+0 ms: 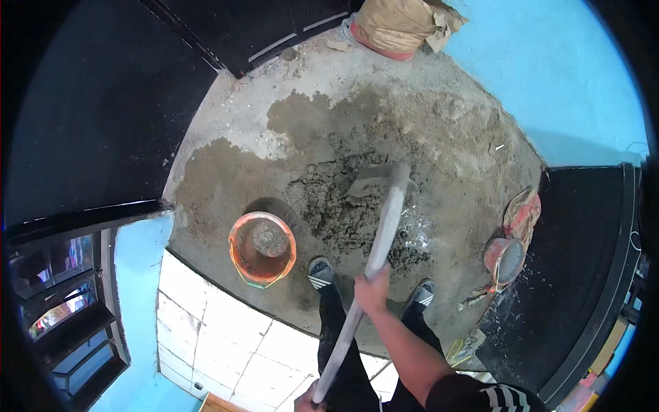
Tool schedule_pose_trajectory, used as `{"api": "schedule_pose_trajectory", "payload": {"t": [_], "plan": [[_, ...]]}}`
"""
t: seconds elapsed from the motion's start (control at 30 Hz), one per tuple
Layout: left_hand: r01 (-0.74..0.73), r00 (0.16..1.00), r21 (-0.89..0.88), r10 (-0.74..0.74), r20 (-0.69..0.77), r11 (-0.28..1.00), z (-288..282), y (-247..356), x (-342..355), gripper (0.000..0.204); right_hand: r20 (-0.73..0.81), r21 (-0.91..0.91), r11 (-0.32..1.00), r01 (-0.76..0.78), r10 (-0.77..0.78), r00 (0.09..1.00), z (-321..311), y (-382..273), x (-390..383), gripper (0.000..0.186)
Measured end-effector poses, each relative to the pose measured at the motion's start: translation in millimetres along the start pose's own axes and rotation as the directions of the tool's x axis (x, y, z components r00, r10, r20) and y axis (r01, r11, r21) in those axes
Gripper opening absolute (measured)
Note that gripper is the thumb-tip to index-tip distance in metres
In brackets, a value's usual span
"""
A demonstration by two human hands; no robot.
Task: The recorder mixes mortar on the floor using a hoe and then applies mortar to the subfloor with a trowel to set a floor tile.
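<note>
A hoe with a long pale handle (386, 230) slants across the middle of the view. My right hand (373, 290) is wrapped round the handle about midway. At the lower edge my left hand (310, 398) grips its near end. The grey hoe blade (371, 182), slightly blurred, is over a heap of dark wet mortar (336, 206) on the concrete floor; I cannot tell whether it touches. Left of the heap stands an orange bucket (293, 255) with some grey material at its bottom.
A brown paper sack (391, 26) sits in a reddish container at the far wall. To the right are a smaller dirty bucket (493, 257) and a crumpled reddish bag (523, 214). My sandalled feet (320, 273) stand just before the mortar. White tiles (226, 336) border the concrete at lower left.
</note>
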State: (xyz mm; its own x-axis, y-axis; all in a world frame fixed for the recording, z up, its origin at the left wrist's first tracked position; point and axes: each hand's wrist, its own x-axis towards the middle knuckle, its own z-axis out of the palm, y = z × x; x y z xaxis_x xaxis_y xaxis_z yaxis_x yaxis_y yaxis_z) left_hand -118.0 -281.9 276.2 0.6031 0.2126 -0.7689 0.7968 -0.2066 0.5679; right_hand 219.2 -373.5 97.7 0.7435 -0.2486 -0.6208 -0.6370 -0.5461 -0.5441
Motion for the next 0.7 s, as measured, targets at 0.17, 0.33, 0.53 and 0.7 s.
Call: {"api": "schedule_pose_trajectory", "payload": {"t": [0.17,0.33,0.53,0.7], "plan": [[0.253,0.964,0.080,-0.258,0.057,0.964,19,29,31,0.069,0.040,-0.131,0.991,0.013,-0.008,0.999,31,24,50,0.053],[0.341,0.938,-0.066,-0.335,0.085,0.938,1,40,46,0.074,-0.017,-0.205,0.974,0.092,-0.097,0.995,79,34,71,0.054],[0.128,0.992,-0.193,-0.128,0.013,0.973,-13,58,24,0.073,0.118,0.031,0.996,0.087,-0.090,0.989,37,-41,55,0.049],[-0.151,0.986,0.033,0.153,-0.072,0.988,-21,127,154,0.076,0.187,0.027,0.974,0.224,-0.225,0.956,80,-165,179,0.050]]}}
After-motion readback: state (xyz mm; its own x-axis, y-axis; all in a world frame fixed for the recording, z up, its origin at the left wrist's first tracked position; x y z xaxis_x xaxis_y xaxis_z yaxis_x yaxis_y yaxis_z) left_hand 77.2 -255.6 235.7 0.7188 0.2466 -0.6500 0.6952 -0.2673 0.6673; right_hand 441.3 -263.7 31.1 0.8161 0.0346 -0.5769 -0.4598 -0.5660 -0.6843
